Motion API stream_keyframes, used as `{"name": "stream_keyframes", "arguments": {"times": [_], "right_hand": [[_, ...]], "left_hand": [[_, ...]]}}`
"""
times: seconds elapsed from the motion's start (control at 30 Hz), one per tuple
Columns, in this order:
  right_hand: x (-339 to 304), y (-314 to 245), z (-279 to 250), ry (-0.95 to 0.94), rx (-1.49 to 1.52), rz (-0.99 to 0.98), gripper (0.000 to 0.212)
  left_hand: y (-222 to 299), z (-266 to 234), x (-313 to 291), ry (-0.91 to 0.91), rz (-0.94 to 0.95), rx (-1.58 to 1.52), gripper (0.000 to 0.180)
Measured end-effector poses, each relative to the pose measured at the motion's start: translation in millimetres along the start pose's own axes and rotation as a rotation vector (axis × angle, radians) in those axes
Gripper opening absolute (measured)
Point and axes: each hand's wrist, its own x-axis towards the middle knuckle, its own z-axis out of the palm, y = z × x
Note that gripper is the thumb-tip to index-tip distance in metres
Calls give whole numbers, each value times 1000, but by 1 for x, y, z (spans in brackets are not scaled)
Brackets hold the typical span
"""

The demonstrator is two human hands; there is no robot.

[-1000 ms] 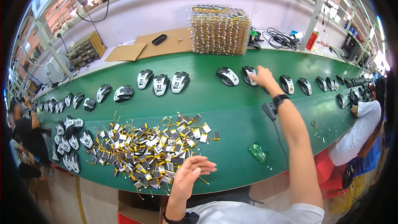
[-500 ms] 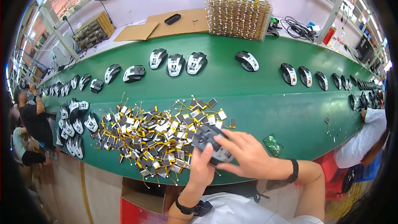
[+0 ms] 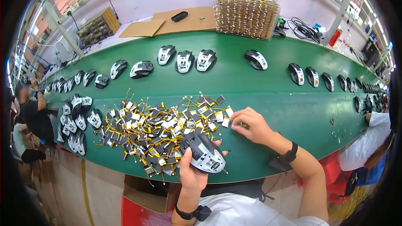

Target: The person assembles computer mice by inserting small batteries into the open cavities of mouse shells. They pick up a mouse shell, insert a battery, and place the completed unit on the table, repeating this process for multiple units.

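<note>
My left hand grips a computer mouse with a black front and a grey-white shell, over the near edge of the battery pile. Openings and a bit of circuit board show in its upturned face. My right hand is at the right edge of the heap, thumb and forefinger closed on a small flat battery. Many similar pouch batteries, silver and dark with yellow tape and thin wires, lie heaped on the green bench to the left.
More mice stand in a row along the raised green belt. A cluster of mice sits left of the batteries. Behind are a block of wired batteries and cardboard. Other people work at both sides.
My right hand has left the mouse and moved up and right to the heap's edge. The mouse, turned in my left hand, shows more of its pale shell. The green packet is out of sight.
</note>
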Motion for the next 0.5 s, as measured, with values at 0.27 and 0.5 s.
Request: {"name": "stream_keyframes", "arguments": {"times": [0.27, 0.5], "right_hand": [[-36, -48, 7, 70, 892, 332, 14], [-56, -89, -4, 20, 911, 354, 8]], "left_hand": [[-3, 3, 13, -51, 68, 5, 64], [-11, 16, 12, -25, 34, 0, 68]]}}
